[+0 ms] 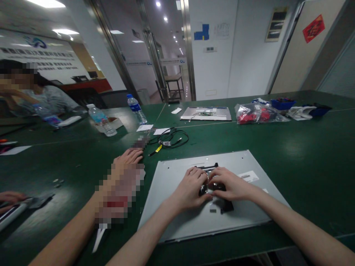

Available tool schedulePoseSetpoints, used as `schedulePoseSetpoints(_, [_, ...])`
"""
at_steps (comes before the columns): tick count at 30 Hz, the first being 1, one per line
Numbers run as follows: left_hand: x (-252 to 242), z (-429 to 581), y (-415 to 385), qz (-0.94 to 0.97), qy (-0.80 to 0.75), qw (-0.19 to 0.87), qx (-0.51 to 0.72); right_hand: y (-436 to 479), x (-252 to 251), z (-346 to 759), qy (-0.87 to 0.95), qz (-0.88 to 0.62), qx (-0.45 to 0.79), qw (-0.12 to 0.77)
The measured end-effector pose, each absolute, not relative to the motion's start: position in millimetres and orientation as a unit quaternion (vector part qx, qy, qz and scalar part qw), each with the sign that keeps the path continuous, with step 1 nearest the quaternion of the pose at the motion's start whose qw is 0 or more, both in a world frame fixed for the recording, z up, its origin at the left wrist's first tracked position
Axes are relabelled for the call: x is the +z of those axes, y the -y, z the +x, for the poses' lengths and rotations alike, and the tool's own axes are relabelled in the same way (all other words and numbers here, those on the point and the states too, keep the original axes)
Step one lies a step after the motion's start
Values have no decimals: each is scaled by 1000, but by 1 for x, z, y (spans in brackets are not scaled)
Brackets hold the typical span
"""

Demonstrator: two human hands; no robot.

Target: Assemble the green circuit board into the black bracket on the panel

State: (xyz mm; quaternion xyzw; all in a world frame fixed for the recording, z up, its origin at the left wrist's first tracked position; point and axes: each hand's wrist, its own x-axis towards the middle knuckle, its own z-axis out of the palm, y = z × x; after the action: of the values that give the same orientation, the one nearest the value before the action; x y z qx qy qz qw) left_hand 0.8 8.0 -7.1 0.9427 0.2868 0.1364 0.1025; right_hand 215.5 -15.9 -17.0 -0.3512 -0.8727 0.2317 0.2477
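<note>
A flat, pale grey panel, resembling the back of a display screen, lies on the green table in front of me. Over its middle, my left hand and my right hand almost meet, fingertips facing each other. Fingers of both hands curl down around glossy black parts, largely covered by the hands. Below my right hand a black piece shows on the panel, beside a small grey rectangle. A white label is stuck on the panel to the right.
Another person's hand rests left of the panel, near a blurred-out item. Beyond lie a coiled black cable, a second panel, bottles and a plastic bag with red contents. At far left, a hand touches a long tool.
</note>
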Motion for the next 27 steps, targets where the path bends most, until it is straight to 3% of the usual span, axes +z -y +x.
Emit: schedulePoseSetpoints(27, [-6,0,-9,946,-276,94,142,11,-26,217,855,-384,225,268])
